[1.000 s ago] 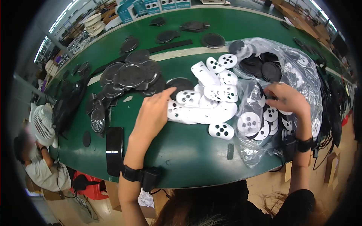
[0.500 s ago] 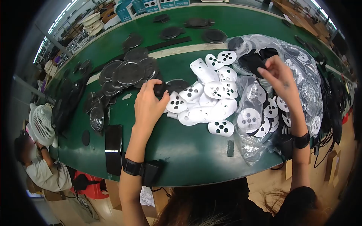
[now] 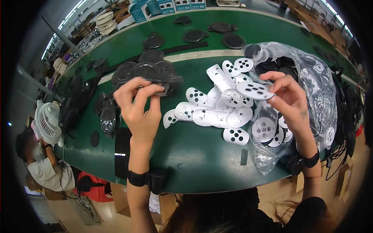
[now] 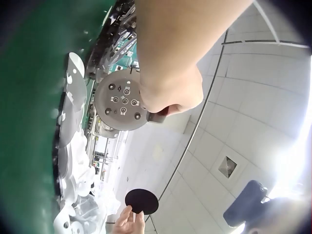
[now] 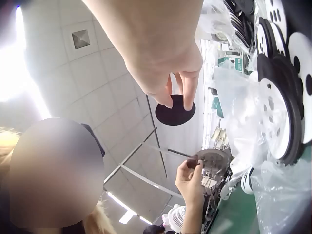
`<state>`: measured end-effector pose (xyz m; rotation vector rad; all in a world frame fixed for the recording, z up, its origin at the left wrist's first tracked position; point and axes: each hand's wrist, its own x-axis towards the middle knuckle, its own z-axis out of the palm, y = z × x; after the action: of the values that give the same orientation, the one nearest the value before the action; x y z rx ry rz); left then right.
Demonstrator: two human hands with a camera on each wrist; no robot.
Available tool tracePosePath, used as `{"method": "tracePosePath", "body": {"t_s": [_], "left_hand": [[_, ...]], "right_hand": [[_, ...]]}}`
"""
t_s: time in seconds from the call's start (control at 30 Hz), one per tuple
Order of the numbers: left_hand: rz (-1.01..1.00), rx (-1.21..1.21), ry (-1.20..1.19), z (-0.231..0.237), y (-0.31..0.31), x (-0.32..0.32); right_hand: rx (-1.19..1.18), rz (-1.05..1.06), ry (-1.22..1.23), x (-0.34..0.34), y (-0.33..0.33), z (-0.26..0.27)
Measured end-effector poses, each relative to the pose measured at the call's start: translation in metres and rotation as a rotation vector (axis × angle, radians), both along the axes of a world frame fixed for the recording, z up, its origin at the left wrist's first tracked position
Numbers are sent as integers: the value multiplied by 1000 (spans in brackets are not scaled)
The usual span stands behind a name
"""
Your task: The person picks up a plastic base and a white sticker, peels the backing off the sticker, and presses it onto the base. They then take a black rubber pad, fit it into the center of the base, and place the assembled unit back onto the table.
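Fan at left, person in a pale top beside it on the near side. Next, black pad lying on the green table, then black slab near the table edge. Unit stack sits behind the left hand, glossy dark units overlapping. Left hand is up off the table, fingers narrow, pinching the tab of a round unit. Head view blurs that unit; left wrist view shows its grey side, cross of small ringed fittings plus screws. Change there: half a second ago it lay just left of the white sheets with the hand at its tab; now it's lifted clear. White sheets are heaped mid-table, curled and overlapping, dark holes or dots on them. Over their right end hangs the disc, pinched at its right edge between thumb and fingers of the right hand. White holed side up; both wrist views show a black underside. That's the other change: right hand was at the mouth of the bag, now it's left of it with a disc out. Bag at right is clear plastic, loaded with black and white-faced discs; cables beyond it. Upshot: pick-up looks done on both sides, one part per hand, unit and disc well apart.
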<state>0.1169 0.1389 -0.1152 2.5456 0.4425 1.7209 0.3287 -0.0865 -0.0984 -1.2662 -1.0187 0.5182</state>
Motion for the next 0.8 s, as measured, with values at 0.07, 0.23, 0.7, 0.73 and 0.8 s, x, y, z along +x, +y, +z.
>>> {"method": "tracePosePath", "body": {"t_s": [0.07, 0.23, 0.7, 0.73, 0.8], "left_hand": [[-27, 25, -28, 4, -3, -5], [-198, -126, 178, 3, -13, -17], [-774, -1030, -57, -18, -53, 2], [-845, -1149, -51, -21, -53, 1], [-892, -1337, -60, -13, -64, 7]], "right_hand": [[32, 12, -137, -4, -1, -3], [33, 75, -138, -8, -4, -2], [9, 227, 201, -16, -10, 2], [-12, 231, 166, -15, -9, 4], [-18, 208, 160, -19, -7, 3]]}}
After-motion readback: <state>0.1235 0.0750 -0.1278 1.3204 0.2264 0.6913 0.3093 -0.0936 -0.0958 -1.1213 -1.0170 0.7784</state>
